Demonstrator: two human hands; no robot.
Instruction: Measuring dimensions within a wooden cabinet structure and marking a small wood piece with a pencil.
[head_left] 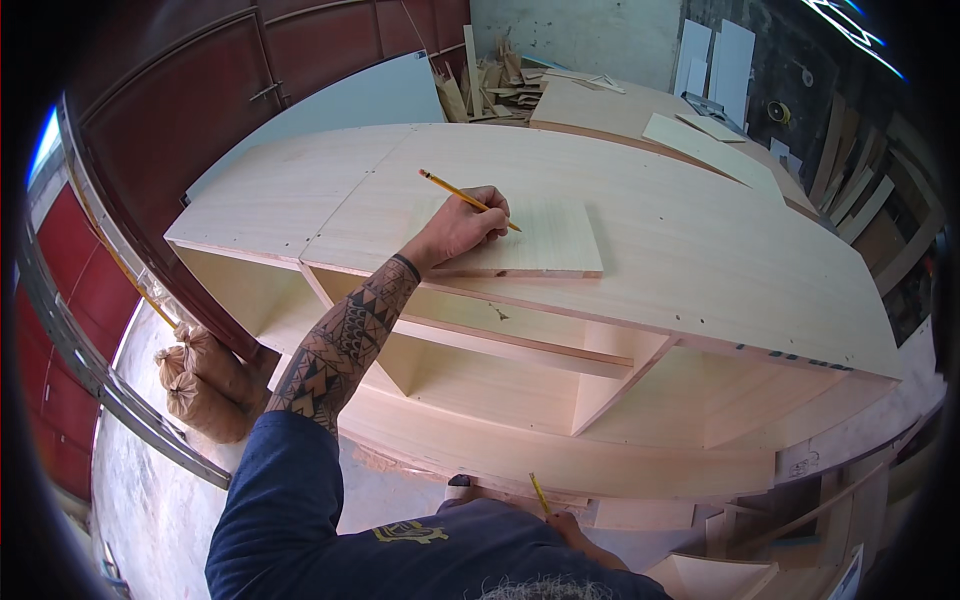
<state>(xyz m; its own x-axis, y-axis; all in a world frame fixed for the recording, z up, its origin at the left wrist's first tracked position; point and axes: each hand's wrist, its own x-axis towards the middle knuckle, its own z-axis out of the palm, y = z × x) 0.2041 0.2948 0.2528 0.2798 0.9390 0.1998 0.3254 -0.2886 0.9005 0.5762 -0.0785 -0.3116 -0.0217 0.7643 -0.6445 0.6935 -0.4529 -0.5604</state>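
Note:
My left hand point(466, 226) is closed around a yellow pencil point(450, 185), its point near the face of a small pale board point(555, 240). This board lies flat on top of a long wooden cabinet point(700, 250), near its front edge. My hand rests on the board's left part. Low in the view, my right hand point(570, 528) is partly hidden by my body. From it sticks up a tape measure's yellow blade point(540, 494); the rest of the tape is out of sight.
Below the cabinet top are open compartments with a divider point(625, 385). Tied brown sacks point(205, 385) stand on the floor at left, by a metal rail point(90, 370). Another wood-topped bench point(620, 105) stands behind. Scrap wood point(500, 85) is piled at the back, and boards lean at right.

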